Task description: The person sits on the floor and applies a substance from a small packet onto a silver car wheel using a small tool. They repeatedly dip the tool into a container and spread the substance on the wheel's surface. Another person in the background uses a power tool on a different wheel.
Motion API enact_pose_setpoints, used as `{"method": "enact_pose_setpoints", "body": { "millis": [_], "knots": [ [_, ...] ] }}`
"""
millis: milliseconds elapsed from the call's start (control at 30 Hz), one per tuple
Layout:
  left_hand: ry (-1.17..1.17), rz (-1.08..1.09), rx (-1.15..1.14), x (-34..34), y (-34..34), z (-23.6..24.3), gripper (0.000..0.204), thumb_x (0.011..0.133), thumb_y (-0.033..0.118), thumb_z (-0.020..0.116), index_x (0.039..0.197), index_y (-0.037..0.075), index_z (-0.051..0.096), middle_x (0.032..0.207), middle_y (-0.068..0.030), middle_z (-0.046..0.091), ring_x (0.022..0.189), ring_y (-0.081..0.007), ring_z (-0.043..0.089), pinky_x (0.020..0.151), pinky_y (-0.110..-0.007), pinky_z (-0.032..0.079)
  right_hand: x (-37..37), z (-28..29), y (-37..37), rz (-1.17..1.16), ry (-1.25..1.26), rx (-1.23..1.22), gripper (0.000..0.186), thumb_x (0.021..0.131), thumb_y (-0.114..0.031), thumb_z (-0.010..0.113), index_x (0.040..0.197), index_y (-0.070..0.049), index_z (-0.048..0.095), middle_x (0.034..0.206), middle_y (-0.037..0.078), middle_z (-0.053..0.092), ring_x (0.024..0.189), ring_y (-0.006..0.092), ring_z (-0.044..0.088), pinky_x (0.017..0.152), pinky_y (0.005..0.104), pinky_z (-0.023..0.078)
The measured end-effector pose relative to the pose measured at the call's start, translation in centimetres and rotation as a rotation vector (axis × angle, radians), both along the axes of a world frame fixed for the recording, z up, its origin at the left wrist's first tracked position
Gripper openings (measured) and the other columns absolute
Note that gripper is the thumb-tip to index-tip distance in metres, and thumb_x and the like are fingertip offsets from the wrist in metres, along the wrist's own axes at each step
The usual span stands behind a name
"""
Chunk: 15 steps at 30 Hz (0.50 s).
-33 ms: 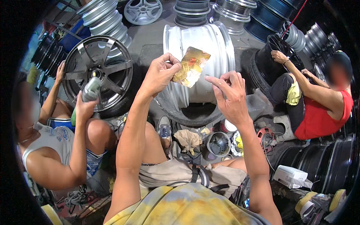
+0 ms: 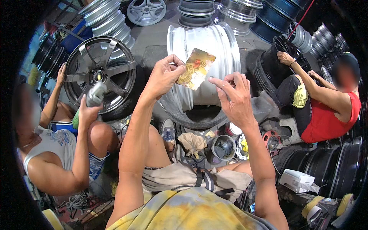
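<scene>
My left hand (image 2: 165, 74) pinches a thin gold printed sheet (image 2: 196, 69) by its lower left corner. The sheet has a red mark and whitish, worn-looking patches along its lower edge. My right hand (image 2: 234, 90) is to the right of it, index finger stretched toward the sheet but apart from it. Something small and greyish shows at that fingertip. Its other fingers are bent and spread, with nothing held. Behind both hands a silver wheel rim (image 2: 207, 42) stands on its edge, with a dark tire (image 2: 184, 119) at its base.
At left a person (image 2: 53, 149) holds a grey power tool (image 2: 96, 94) by a dark spoked wheel (image 2: 124, 73). Another person in red (image 2: 331, 115) sits at right with a black rim (image 2: 274, 63). A tub (image 2: 224, 147) and a crumpled cloth (image 2: 192, 142) lie below my hands.
The person at left has tilted and lowered the grey power tool slightly. My hands and the gold sheet have barely shifted.
</scene>
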State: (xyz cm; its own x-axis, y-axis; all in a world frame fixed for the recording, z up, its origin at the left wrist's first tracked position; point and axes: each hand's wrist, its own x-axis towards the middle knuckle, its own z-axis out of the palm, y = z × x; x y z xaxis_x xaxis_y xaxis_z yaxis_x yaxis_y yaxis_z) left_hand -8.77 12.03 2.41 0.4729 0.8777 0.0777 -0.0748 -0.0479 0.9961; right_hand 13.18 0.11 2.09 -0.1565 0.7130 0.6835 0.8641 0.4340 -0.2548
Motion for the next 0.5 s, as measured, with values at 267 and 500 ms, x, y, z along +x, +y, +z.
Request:
{"method": "enact_pose_setpoints", "body": {
  "millis": [267, 500],
  "knots": [
    [0.048, -0.044, 0.073, -0.1, 0.1, -0.6, 0.008, 0.096, 0.008, 0.063, 0.096, 0.001, 0.059, 0.076, 0.0019, 0.061, 0.066, -0.0030, 0.056, 0.060, -0.020, 0.046, -0.7, -0.7, 0.8, 0.009, -0.160, -0.049, 0.032, 0.084, -0.007, 0.064, 0.112, -0.021, 0.072, 0.092, 0.004, 0.052, 0.090, 0.0229, 0.051, 0.078, 0.0383, 0.038],
    [-0.032, 0.300, 0.165, -2.9, 2.4, -1.2, 0.006, 0.096, 0.007, 0.061, 0.098, 0.001, 0.060, 0.082, -0.0038, 0.066, 0.070, -0.0058, 0.062, 0.061, -0.019, 0.049, 1.2, -3.6, -0.1, -0.071, 0.002, -0.109, 0.029, 0.087, -0.007, 0.062, 0.113, -0.018, 0.071, 0.091, 0.007, 0.051, 0.088, 0.0251, 0.051, 0.077, 0.0398, 0.038]
  ]
}}
